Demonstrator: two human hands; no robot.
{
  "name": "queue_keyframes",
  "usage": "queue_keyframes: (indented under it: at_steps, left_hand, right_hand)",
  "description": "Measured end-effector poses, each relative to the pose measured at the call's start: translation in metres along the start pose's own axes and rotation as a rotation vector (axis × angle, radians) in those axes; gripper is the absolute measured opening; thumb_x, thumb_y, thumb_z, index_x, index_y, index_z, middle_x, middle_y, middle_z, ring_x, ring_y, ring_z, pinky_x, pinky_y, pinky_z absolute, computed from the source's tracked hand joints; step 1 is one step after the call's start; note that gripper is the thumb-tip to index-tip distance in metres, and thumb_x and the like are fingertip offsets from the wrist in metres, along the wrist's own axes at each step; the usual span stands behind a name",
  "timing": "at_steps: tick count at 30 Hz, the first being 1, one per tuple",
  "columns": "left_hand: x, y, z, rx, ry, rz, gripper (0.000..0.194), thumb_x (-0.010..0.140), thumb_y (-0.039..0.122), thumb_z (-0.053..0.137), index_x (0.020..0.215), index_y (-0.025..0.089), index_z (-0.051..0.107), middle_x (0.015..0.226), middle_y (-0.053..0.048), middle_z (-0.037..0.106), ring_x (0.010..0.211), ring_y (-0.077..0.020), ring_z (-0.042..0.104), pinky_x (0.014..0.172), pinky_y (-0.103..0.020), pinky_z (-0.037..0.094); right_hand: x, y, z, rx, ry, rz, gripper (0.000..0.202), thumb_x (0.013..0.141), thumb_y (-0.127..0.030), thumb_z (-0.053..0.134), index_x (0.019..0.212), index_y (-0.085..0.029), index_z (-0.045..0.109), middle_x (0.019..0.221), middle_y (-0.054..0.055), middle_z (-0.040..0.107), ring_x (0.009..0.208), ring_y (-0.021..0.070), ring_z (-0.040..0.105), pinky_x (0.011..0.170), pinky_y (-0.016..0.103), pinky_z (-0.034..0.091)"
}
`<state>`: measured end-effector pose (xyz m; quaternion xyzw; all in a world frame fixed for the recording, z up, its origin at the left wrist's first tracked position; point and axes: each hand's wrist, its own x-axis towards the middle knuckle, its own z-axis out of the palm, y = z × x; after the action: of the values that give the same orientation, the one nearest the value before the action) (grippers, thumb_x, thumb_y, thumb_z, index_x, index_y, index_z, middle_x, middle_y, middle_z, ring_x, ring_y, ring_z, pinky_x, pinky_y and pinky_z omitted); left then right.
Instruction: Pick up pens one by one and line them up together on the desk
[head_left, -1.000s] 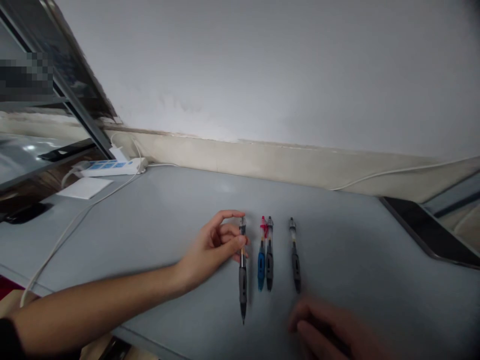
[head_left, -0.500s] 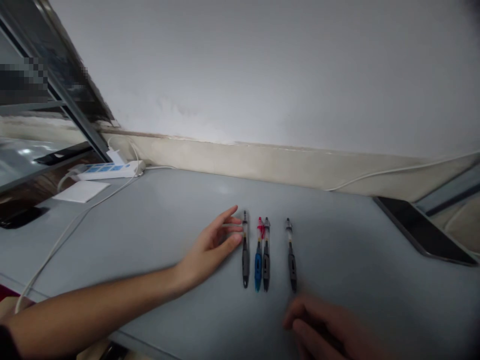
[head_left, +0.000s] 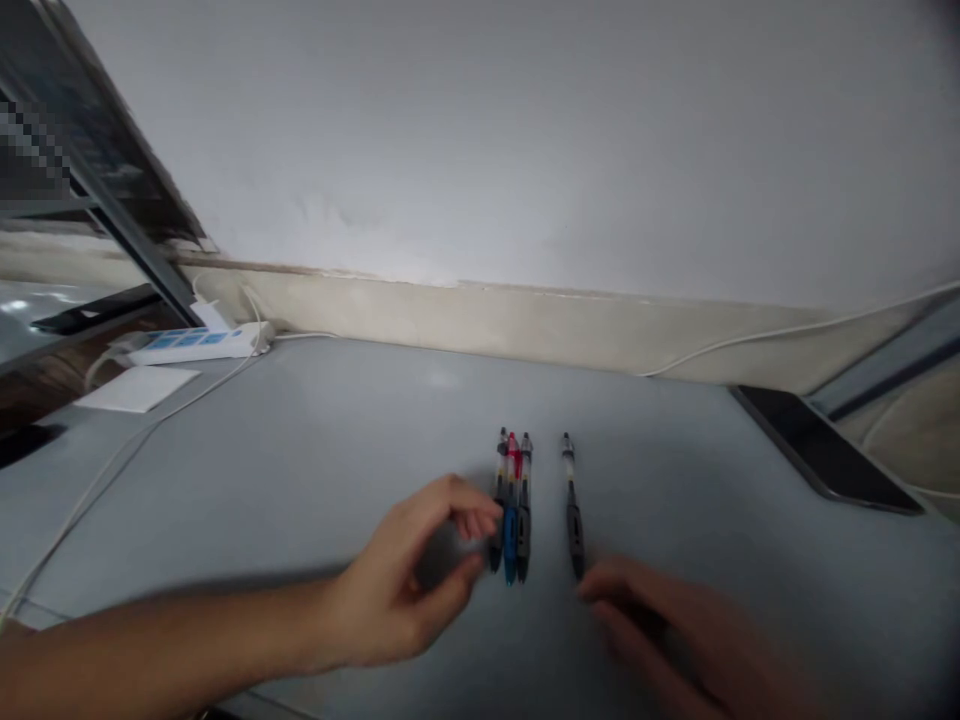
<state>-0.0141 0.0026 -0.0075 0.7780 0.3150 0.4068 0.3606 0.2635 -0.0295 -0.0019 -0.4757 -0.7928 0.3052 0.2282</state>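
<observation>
Three pens lie side by side on the grey table (head_left: 330, 430). On their left is a black-gripped pen (head_left: 501, 465), in the middle a blue-gripped pen with a red clip (head_left: 511, 540), and on the right another black-gripped pen (head_left: 524, 530). My left hand (head_left: 420, 570) has its fingertips against the leftmost pen's grip, thumb apart from the curled fingers. A fourth, black-gripped pen (head_left: 574, 525) lies separately to the right. Close by its lower tip is my right hand (head_left: 667, 620), blurred, thumb and forefinger slightly apart; whether it touches the pen is unclear.
A white power strip (head_left: 199, 343) with a plug and cables stands at the back left, beside a flat white square (head_left: 139, 388). One cable (head_left: 112, 470) runs down the left side. A dark phone or tablet (head_left: 825, 445) lies at the right. A wall (head_left: 487, 150) rises behind.
My left hand has drawn nearer and its fingers have curled. The leftmost pen has moved right, against the blue one. My right hand has come up to the separate pen's tip.
</observation>
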Motion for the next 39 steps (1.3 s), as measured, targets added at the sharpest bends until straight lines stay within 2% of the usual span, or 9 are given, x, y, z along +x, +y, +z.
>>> queue_keyframes:
  at_steps: [3, 6, 9, 12, 18, 24, 28, 33, 39]
  left_hand:
    - [-0.006, 0.009, 0.003, -0.016, -0.220, 0.083, 0.050, 0.082, 0.000, 0.063, 0.125, 0.024, 0.057, 0.105, -0.006, 0.070, 0.090, -0.0181, 0.067, 0.080, -0.025, 0.057]
    - [-0.007, 0.017, 0.003, 0.023, -0.380, 0.146, 0.045, 0.088, 0.003, 0.060, 0.128, 0.023, 0.058, 0.109, -0.010, 0.074, 0.095, -0.0219, 0.072, 0.085, -0.028, 0.059]
    - [-0.006, 0.020, 0.000, 0.083, -0.442, 0.159, 0.041, 0.092, 0.007, 0.062, 0.130, 0.024, 0.060, 0.106, -0.011, 0.077, 0.090, -0.0228, 0.074, 0.080, -0.027, 0.059]
    - [-0.006, 0.021, -0.001, 0.101, -0.443, 0.167, 0.041, 0.093, 0.010, 0.064, 0.131, 0.026, 0.062, 0.103, -0.011, 0.078, 0.087, -0.0240, 0.075, 0.079, -0.029, 0.058]
    - [-0.007, 0.021, 0.000, 0.156, -0.417, 0.172, 0.033, 0.097, 0.013, 0.058, 0.127, 0.025, 0.065, 0.098, -0.011, 0.079, 0.084, -0.0235, 0.075, 0.076, -0.029, 0.058]
    - [-0.006, 0.022, -0.002, 0.168, -0.400, 0.186, 0.031, 0.095, 0.009, 0.056, 0.121, 0.024, 0.064, 0.093, -0.009, 0.078, 0.080, -0.0215, 0.075, 0.072, -0.027, 0.058]
    - [-0.006, 0.022, -0.002, 0.200, -0.362, 0.207, 0.032, 0.094, 0.008, 0.055, 0.121, 0.024, 0.063, 0.094, -0.009, 0.079, 0.081, -0.0225, 0.075, 0.075, -0.028, 0.058]
    - [-0.004, 0.023, 0.000, 0.160, -0.315, 0.203, 0.037, 0.090, 0.003, 0.054, 0.119, 0.024, 0.061, 0.094, -0.009, 0.078, 0.081, -0.0217, 0.075, 0.073, -0.027, 0.058]
    - [-0.007, 0.021, 0.002, 0.121, -0.129, 0.114, 0.039, 0.089, 0.001, 0.056, 0.117, 0.028, 0.058, 0.089, -0.003, 0.075, 0.070, -0.0166, 0.067, 0.065, -0.024, 0.052]
  right_hand:
    - [0.009, 0.010, -0.012, -0.409, 0.135, -0.254, 0.023, 0.104, -0.014, 0.047, 0.114, -0.027, 0.063, 0.093, 0.002, 0.081, 0.075, 0.0212, 0.078, 0.066, 0.031, 0.059]
    - [0.018, 0.016, -0.018, -0.768, 0.203, -0.448, 0.038, 0.094, 0.004, 0.042, 0.121, -0.015, 0.062, 0.100, 0.011, 0.082, 0.087, 0.0274, 0.079, 0.063, 0.035, 0.062]
    - [0.024, 0.019, -0.019, -0.901, 0.164, -0.550, 0.050, 0.086, 0.011, 0.043, 0.125, -0.015, 0.062, 0.115, 0.015, 0.082, 0.097, 0.0310, 0.078, 0.058, 0.034, 0.062]
    - [0.025, 0.020, -0.017, -0.930, 0.134, -0.593, 0.049, 0.090, 0.008, 0.044, 0.126, -0.018, 0.064, 0.120, 0.014, 0.081, 0.099, 0.0322, 0.077, 0.060, 0.037, 0.062]
    - [0.025, 0.019, -0.009, -0.882, 0.195, -0.684, 0.040, 0.100, 0.003, 0.040, 0.110, -0.017, 0.073, 0.109, 0.009, 0.084, 0.095, 0.0275, 0.076, 0.070, 0.037, 0.061]
    - [0.024, 0.007, -0.008, -0.831, 0.242, -0.751, 0.052, 0.108, 0.000, 0.030, 0.093, -0.015, 0.077, 0.093, 0.007, 0.084, 0.088, 0.0250, 0.074, 0.066, 0.036, 0.058]
    - [0.021, -0.006, -0.018, -0.803, 0.217, -0.761, 0.054, 0.110, -0.002, 0.026, 0.100, -0.014, 0.077, 0.097, 0.007, 0.085, 0.090, 0.0241, 0.074, 0.071, 0.036, 0.059]
    - [0.010, -0.009, -0.026, -0.526, 0.175, -0.606, 0.041, 0.104, -0.001, 0.038, 0.118, -0.023, 0.070, 0.105, 0.005, 0.081, 0.097, 0.0214, 0.073, 0.079, 0.030, 0.060]
    - [-0.011, -0.001, -0.021, -0.056, 0.374, -0.345, 0.038, 0.095, -0.006, 0.059, 0.117, -0.037, 0.058, 0.089, 0.001, 0.067, 0.078, 0.0216, 0.070, 0.069, 0.031, 0.059]
